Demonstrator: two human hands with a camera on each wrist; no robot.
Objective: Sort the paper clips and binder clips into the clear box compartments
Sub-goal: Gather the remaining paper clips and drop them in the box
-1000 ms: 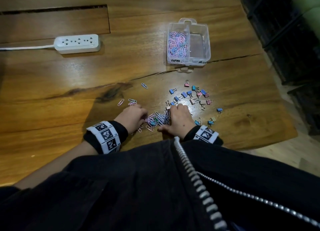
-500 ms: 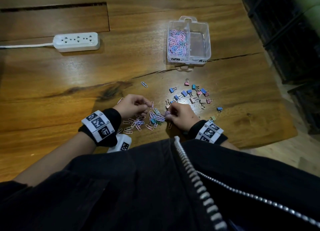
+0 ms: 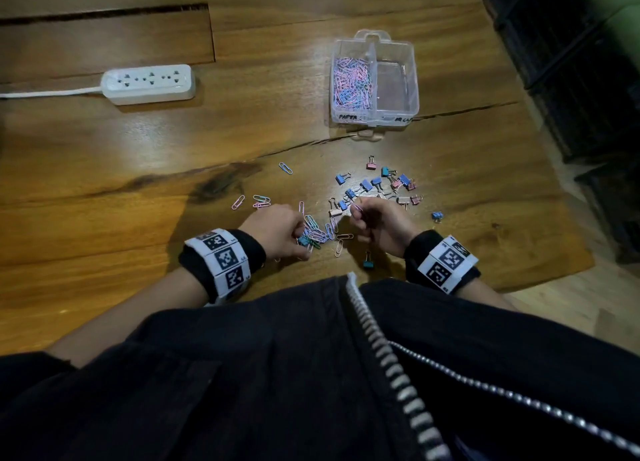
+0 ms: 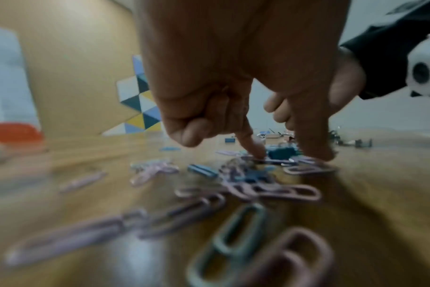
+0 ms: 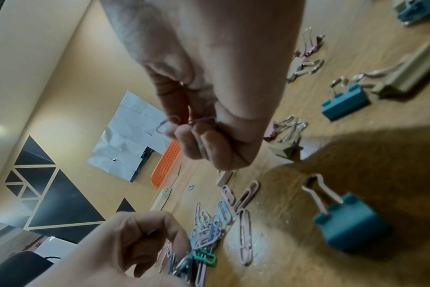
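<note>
Pastel paper clips [image 3: 317, 230] lie heaped near the desk's front edge; binder clips [image 3: 377, 187] scatter just beyond. The clear box [image 3: 374, 79] stands farther back, clips filling its left compartment.

**Wooden table [image 3: 104, 190]: surface contents**

Your work surface is a glossy brown wood table with a dark knot and a long crack running across it. Lying on it you have:

- a white power strip [image 3: 149, 83], far left, its cord leading off the left edge;
- a clear box [image 3: 374, 119], far side, two compartments, the left one holding paper clips;
- binder clips [image 3: 375, 183], blue, pink and beige, scattered nearer you than the box;
- a heap of paper clips [image 3: 317, 230] close to your edge, with a few strays [image 3: 261, 200] lying to its left.
</note>
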